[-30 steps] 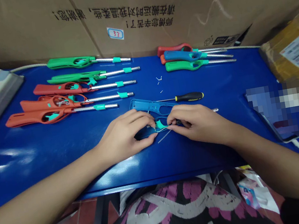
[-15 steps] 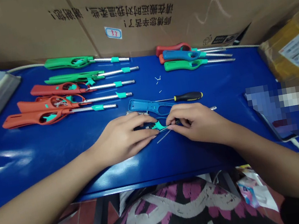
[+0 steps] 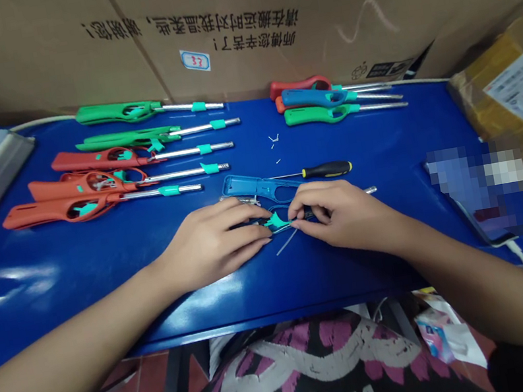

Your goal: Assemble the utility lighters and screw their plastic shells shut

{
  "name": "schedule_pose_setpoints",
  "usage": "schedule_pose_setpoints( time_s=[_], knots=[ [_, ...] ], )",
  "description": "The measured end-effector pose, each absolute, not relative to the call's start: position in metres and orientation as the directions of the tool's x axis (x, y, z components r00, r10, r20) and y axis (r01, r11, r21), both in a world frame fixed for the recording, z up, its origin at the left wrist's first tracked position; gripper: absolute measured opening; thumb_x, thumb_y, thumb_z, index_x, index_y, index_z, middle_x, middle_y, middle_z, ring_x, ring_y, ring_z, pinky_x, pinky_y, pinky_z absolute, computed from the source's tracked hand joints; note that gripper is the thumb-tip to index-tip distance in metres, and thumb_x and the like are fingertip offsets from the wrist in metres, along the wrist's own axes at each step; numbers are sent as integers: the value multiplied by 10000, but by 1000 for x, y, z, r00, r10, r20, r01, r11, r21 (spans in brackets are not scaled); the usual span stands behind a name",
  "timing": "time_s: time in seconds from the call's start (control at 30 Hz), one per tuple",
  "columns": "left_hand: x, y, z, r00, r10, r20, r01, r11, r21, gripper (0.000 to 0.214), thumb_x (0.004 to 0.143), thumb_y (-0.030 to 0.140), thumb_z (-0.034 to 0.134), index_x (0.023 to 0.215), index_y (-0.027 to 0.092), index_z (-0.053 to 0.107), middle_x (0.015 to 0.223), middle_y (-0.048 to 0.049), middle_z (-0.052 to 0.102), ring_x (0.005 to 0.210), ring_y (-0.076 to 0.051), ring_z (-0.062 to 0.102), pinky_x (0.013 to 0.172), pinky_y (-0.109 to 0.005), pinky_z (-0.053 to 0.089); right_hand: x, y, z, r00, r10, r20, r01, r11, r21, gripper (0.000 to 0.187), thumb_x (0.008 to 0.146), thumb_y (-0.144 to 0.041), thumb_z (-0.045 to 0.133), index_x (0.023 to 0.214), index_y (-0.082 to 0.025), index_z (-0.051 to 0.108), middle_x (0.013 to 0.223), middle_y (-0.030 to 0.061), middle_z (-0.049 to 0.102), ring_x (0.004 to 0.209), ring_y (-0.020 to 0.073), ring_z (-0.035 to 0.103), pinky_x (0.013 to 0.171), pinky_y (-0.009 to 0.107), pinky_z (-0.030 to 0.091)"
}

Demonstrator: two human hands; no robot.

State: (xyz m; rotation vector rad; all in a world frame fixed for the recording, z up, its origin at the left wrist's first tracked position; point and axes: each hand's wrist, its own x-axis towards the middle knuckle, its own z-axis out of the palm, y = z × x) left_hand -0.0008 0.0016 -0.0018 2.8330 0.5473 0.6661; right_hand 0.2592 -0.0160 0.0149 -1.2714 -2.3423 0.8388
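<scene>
Head view: your open lighter [image 3: 281, 206] lies at your twelve o'clock, seemingly mid-job, trigger [image 3: 276, 221] bared and cover [image 3: 263, 187] unfitted just beyond, right hand [image 3: 339, 215] pinching the lighter beside the trigger, left hand [image 3: 216, 242] touching it, grip unclear.

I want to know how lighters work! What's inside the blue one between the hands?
A teal trigger shows inside the blue utility lighter. The left hand covers much of one end, the right hand part of the middle, so parts underneath can't be seen.
</scene>
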Motion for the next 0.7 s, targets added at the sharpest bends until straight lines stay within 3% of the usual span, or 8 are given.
schedule_pose_setpoints(
  time_s=[0.23, 0.47, 0.7],
  knots=[
    [-3, 3, -1, 829, 370, 420, 288, -925, 247, 138, 984, 235, 610, 1029, 195, 734, 1136, -67, 753, 1016, -203, 713, 906, -346, 586, 261, -14, 14, -502, 865, -3, 623, 359, -695, 106, 828, -153, 657, 882, -195, 737, 744, -27, 631, 555, 70, 456, 593, 234, 394],
    [-4, 3, -1, 820, 369, 438, 277, -925, 261, 157, 966, 215, 632, 1083, 219, 737, 1138, -54, 759, 1023, -200, 718, 910, -337, 587, 267, -13, 12, -559, 826, 66, 576, 445, -686, 138, 864, -179, 662, 951, -205, 766, 732, -21, 665, 552, 70, 493, 574, 229, 395],
    [-5, 5, -1, 845, 350, 406, 258, -930, 263, 199, 985, 229, 596, 1117, 225, 745, 1201, -69, 741, 1076, -221, 700, 930, -375, 584, 268, -12, 15, -546, 837, 42, 570, 408, -714, 171, 873, -195, 660, 995, -197, 779, 700, -19, 680, 509, 66, 451, 526, 226, 383]
  ],
)
